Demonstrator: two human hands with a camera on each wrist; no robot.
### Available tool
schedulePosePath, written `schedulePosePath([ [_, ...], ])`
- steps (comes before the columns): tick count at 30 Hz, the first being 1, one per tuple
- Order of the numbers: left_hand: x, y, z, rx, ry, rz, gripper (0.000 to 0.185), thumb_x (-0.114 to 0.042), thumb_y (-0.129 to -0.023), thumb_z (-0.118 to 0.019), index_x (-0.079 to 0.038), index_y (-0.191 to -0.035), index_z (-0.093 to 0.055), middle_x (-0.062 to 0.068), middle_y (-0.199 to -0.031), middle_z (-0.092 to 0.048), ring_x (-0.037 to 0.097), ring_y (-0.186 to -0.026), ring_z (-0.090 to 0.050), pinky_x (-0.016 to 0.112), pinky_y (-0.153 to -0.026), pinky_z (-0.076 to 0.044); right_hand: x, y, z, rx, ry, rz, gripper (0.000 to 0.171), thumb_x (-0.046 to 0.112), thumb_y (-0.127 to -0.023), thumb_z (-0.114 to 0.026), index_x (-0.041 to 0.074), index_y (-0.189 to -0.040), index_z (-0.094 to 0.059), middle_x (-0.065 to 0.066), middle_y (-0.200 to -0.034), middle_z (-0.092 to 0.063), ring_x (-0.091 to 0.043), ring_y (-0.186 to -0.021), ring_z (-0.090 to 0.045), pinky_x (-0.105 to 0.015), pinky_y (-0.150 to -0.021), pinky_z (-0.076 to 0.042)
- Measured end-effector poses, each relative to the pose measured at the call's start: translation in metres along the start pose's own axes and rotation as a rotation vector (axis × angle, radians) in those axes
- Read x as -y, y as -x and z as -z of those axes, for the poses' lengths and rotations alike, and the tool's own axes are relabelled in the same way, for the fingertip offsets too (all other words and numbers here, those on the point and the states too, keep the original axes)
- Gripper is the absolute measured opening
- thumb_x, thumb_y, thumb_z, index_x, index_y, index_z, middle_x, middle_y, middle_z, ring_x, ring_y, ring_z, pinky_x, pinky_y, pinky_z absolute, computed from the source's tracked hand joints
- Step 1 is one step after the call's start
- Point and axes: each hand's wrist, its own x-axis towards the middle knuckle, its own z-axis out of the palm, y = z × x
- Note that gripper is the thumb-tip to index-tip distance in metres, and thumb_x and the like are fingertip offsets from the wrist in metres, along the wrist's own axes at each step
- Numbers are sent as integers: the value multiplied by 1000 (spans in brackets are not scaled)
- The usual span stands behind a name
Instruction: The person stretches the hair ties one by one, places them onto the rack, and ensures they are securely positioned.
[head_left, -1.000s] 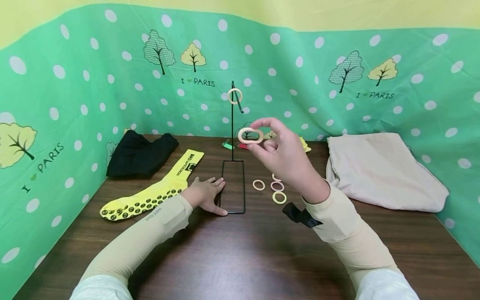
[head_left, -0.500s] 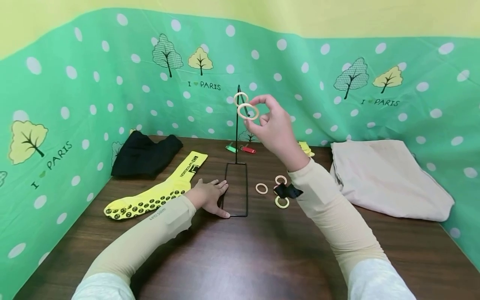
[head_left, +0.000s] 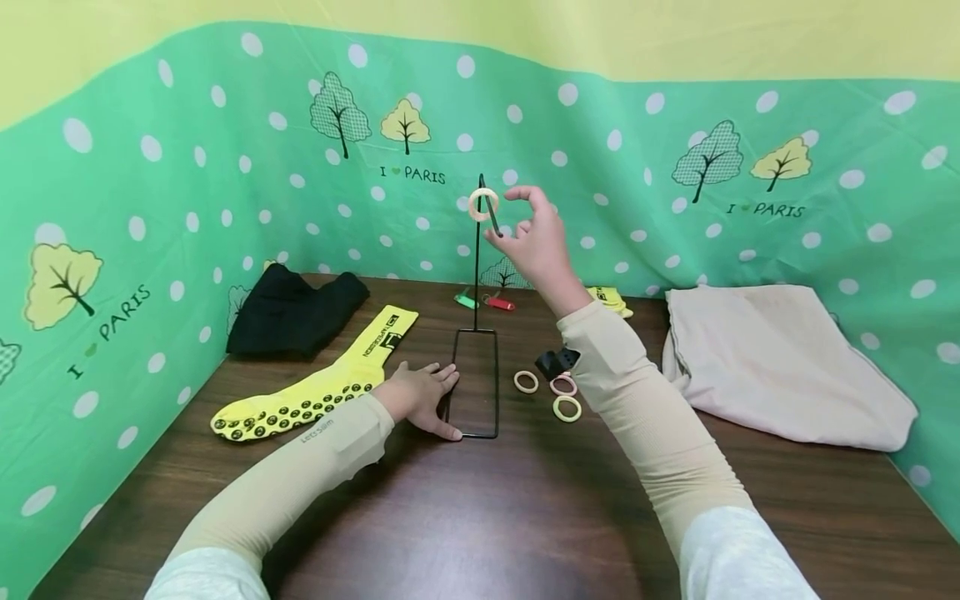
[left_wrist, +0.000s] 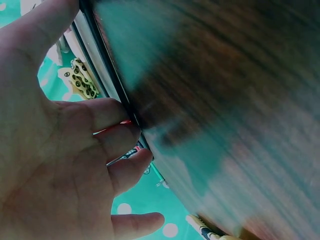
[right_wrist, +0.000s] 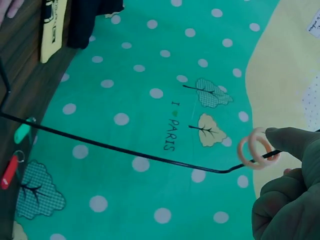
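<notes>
Your right hand (head_left: pixel 536 237) is hanging a ring (right_wrist: pixel 258 148) on the hook (head_left: pixel 491 218) — fingers seem loosely apart. Next, let go gently. Your left hand (head_left: pixel 420 396) lies flat, pressing the stand (head_left: pixel 475 383).

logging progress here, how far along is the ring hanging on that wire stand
Two rings already hang on the wire stand's hook; the right hand is at the hook, fingers beside the second ring. The left hand rests on the stand's base frame. Three rings are left lying on the table.
</notes>
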Motion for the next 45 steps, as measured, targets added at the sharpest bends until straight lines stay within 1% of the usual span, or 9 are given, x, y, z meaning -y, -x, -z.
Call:
schedulePosePath([
  [8,5,3,3,-5,6,9,107,-81,-69,-50,-21,-150,-12,-8,-157,-7,17,-144,-11,60,-109,-14,-21,11,7,20,-52,-18,50,14,-79,-73,13,-123,-49,6,-47,-24,-8,-38,-22,-21,-39,-25],
  [10,6,3,3,-6,11,6,107,-80,-69,-50,-21,-150,-13,-7,-157,-7,17,-144,-11,60,-109,-15,-28,13,9,29,-81,-48,50,14,-79,-74,14,-123,-50,6,-47,-24,-7,-38,-22,-22,-39,-24],
  [15,6,4,1,-5,25,-5,106,-79,-70,-50,-20,-150,-13,-7,-157,-8,18,-144,-11,59,-109,-16,-50,21,12,60,-124,-152,50,19,-78,-75,18,-122,-52,8,-46,-24,-7,-38,-22,-23,-37,-22],
  [18,6,5,0,-4,33,-8,107,-79,-70,-51,-20,-150,-13,-7,-157,-7,18,-144,-11,59,-109,-16,-65,27,14,82,-173,-193,49,17,-78,-75,16,-123,-53,9,-45,-24,-8,-38,-21,-24,-38,-23],
  [22,6,5,-1,1,40,-12,106,-78,-70,-51,-19,-150,-13,-6,-157,-8,19,-144,-11,59,-109,-16,-86,33,17,116,-232,-229,51,11,-78,-74,11,-125,-53,9,-45,-24,-6,-38,-22,-23,-39,-25],
  [29,5,4,-1,-4,45,-23,106,-78,-71,-51,-18,-150,-13,-5,-157,-7,19,-144,-11,60,-109,-16,-112,40,26,215,-224,-324,54,11,-79,-72,13,-128,-51,10,-44,-29,-6,-36,-24,-25,-39,-26],
  [35,4,4,0,-8,42,-27,106,-77,-71,-51,-18,-150,-13,-5,-157,-8,18,-144,-11,59,-109,-17,-137,45,36,300,-216,-417,55,9,-80,-71,15,-129,-49,10,-43,-28,-6,-32,-23,-23,-36,-24],
  [41,1,3,0,-10,41,-36,106,-77,-71,-51,-17,-150,-14,-5,-157,-9,18,-144,-12,59,-108,-18,-164,51,47,388,-195,-492,56,7,-81,-68,17,-131,-46,9,-43,-28,-7,-31,-21,-24,-34,-22],
  [45,0,2,0,-12,45,-39,106,-78,-71,-52,-18,-150,-14,-5,-157,-8,18,-144,-12,59,-109,-17,-181,56,53,455,-181,-532,60,5,-82,-66,13,-136,-41,10,-44,-26,-6,-34,-20,-23,-36,-21],
])
